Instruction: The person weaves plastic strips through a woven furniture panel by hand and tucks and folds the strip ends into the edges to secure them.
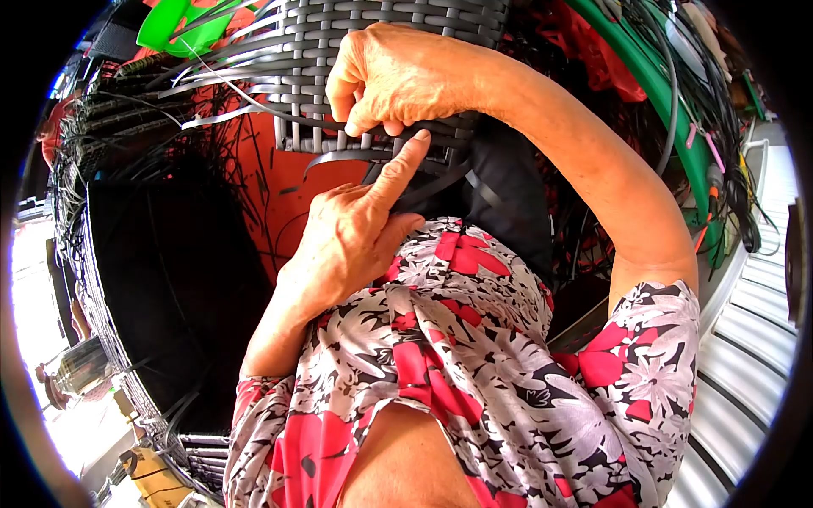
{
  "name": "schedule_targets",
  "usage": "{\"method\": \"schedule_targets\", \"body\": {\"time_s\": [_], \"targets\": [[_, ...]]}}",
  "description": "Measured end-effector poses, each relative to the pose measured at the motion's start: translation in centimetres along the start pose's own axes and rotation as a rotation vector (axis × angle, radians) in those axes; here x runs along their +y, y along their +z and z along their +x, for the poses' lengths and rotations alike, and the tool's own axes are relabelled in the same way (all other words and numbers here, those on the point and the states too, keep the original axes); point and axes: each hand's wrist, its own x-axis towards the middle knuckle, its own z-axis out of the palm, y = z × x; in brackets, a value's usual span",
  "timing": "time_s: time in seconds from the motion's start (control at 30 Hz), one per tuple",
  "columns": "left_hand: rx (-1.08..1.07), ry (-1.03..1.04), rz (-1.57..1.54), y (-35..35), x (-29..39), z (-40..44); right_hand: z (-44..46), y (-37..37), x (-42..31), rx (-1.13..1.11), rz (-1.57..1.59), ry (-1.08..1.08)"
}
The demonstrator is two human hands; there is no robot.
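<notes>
A panel of dark grey woven plastic rattan [296, 51] lies at the top, its loose strip ends fanning out to the left. Over the panel's near edge, my right hand [398, 80] is bent down with its fingers closed in a pinch. A thin grey plastic strip [254, 103] runs from the left towards these fingers; the exact grip is hidden under the hand. My left hand [351, 224] is just below, index finger stretched to the panel's edge and thumb apart. Its other fingers are curled and partly hidden, and nothing shows in it.
A large dark woven basket-like piece [157, 288] stands at the left. Red material [279, 190] lies beneath, scattered with strip scraps. A bright green plastic item [182, 30] is at the upper left. Bundled black strips [737, 169] hang over a green rim [699, 161] at the right.
</notes>
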Motion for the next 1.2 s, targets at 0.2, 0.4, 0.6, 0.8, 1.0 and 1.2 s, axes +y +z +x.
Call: {"method": "schedule_targets", "body": {"time_s": [0.2,0.4,0.6,0.8,1.0,1.2], "targets": [[0.012,-0.021,0.139,1.0,-0.1,0.0,0.1,0.1,0.2,0.004,-0.014,0.005],[-0.014,0.011,0.174,1.4,0.1,-0.2,0.1,0.0,0.4,0.008,0.006,0.011],[-0.019,-0.009,0.158,1.7,0.3,-0.1,-0.1,-0.1,0.5,0.01,-0.018,0.002],[-0.004,0.004,0.107,2.2,0.3,0.0,0.2,0.0,1.2,0.015,-0.072,-0.054],[-0.008,0.016,0.145,2.1,0.2,-0.1,0.0,-0.8,0.7,-0.008,0.016,-0.087],[-0.049,-0.033,0.131,2.0,0.2,-0.1,-0.7,-1.2,0.2,-0.005,0.129,-0.003]]}}
